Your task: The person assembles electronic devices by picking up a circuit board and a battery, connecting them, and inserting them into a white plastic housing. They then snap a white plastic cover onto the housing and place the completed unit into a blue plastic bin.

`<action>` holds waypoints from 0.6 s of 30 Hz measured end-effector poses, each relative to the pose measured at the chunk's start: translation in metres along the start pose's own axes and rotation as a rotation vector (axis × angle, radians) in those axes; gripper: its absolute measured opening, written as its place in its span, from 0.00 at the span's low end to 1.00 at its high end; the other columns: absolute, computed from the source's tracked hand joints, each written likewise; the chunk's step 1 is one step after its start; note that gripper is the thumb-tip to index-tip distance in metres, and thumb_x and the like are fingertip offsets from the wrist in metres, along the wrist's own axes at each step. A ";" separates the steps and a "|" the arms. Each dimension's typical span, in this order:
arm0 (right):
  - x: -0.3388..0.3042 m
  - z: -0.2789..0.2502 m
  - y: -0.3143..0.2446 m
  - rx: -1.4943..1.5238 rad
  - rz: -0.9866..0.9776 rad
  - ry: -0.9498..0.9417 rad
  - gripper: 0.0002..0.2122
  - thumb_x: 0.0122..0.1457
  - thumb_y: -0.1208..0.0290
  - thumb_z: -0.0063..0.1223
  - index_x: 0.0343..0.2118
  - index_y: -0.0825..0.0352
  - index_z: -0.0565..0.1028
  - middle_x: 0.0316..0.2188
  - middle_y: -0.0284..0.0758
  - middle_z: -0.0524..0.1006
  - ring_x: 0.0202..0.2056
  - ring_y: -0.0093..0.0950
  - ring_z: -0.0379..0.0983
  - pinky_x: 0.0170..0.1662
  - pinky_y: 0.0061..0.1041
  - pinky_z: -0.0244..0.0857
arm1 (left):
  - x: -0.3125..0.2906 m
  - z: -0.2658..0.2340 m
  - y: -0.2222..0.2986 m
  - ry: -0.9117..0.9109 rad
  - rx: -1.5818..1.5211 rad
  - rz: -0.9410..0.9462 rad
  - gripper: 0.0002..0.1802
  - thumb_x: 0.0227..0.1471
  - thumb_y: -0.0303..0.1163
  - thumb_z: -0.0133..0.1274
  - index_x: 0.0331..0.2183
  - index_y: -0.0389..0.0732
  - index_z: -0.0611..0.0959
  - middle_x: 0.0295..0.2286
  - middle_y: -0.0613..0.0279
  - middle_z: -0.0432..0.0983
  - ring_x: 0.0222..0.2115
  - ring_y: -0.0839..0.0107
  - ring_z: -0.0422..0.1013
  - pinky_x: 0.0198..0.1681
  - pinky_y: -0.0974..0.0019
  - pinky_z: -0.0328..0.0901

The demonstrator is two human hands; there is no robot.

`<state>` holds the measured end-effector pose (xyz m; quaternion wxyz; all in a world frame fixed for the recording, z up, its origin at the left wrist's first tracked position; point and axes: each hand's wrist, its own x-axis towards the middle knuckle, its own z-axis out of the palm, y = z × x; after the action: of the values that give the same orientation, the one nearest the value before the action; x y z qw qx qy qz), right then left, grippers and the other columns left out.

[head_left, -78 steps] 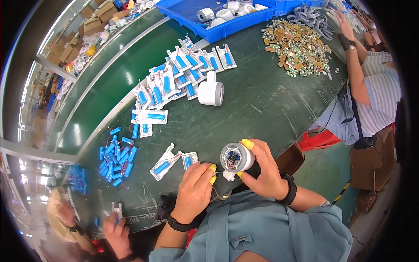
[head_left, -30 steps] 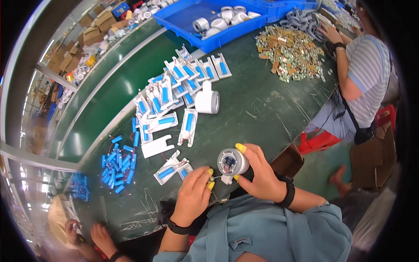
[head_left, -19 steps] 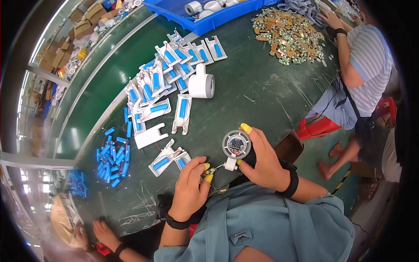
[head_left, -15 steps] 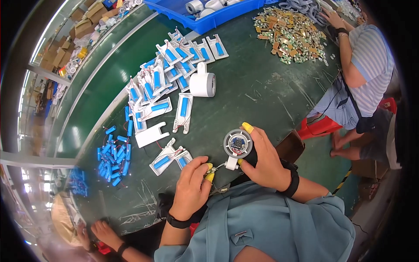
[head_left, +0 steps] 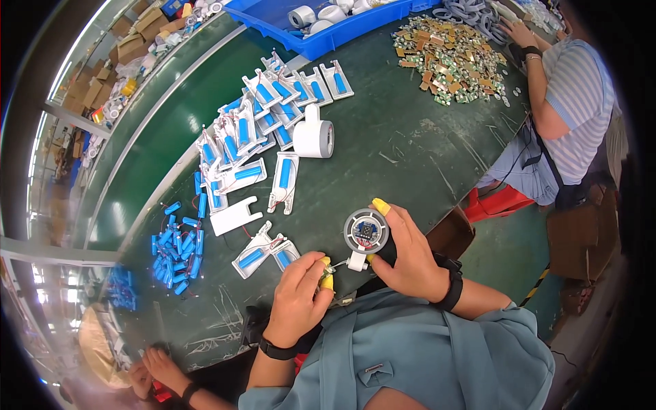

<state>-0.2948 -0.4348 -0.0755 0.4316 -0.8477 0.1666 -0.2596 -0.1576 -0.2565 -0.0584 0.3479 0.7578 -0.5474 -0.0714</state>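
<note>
1. Workbench (head_left: 396,147): your work sits at its near edge, so a slip could drop a part towards your lap.
2. White panel (head_left: 283,257) with a blue cell: it lies just beyond your left hand (head_left: 301,294); a forward swing could knock it.
3. Round housing (head_left: 365,236): it's before you, open face up, and could twist if your hold loosens. Your right hand (head_left: 413,263) grips its side, thumb and forefinger spread wide around it.
4. Small green part (head_left: 329,270): it might slip from a slack pinch. Your left thumb and forefinger are nearly closed on it.
5. Pale wire (head_left: 339,264): drawing your hands apart could strain its joint. It bridges both holds.
</note>
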 end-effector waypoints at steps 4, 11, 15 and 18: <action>-0.001 0.000 0.000 -0.002 -0.003 0.005 0.36 0.43 0.82 0.58 0.59 0.71 0.58 0.52 0.47 0.67 0.52 0.47 0.66 0.53 0.34 0.63 | 0.001 -0.001 0.000 -0.007 -0.020 0.021 0.19 0.39 0.18 0.55 0.39 0.31 0.79 0.42 0.53 0.74 0.40 0.56 0.73 0.43 0.63 0.69; 0.001 0.000 0.000 -0.014 -0.020 0.001 0.36 0.43 0.82 0.58 0.59 0.71 0.58 0.52 0.47 0.67 0.51 0.47 0.67 0.53 0.34 0.63 | 0.000 -0.002 -0.001 -0.020 -0.032 0.020 0.19 0.40 0.18 0.54 0.39 0.31 0.78 0.42 0.52 0.74 0.40 0.56 0.73 0.43 0.62 0.69; 0.000 -0.001 0.001 -0.018 -0.021 0.005 0.36 0.43 0.82 0.58 0.59 0.71 0.58 0.52 0.47 0.67 0.51 0.47 0.67 0.53 0.34 0.64 | 0.002 -0.001 0.001 -0.014 -0.038 0.025 0.19 0.40 0.18 0.53 0.39 0.31 0.78 0.42 0.52 0.74 0.40 0.55 0.73 0.42 0.62 0.69; 0.000 -0.001 0.001 -0.012 -0.018 0.006 0.36 0.43 0.82 0.58 0.59 0.71 0.58 0.52 0.47 0.67 0.51 0.47 0.67 0.53 0.34 0.64 | 0.001 0.001 0.001 -0.002 -0.020 0.009 0.19 0.40 0.18 0.53 0.39 0.31 0.78 0.42 0.51 0.74 0.39 0.55 0.73 0.42 0.62 0.69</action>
<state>-0.2959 -0.4360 -0.0763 0.4237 -0.8508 0.1620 -0.2652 -0.1584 -0.2580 -0.0584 0.3553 0.7517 -0.5504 -0.0763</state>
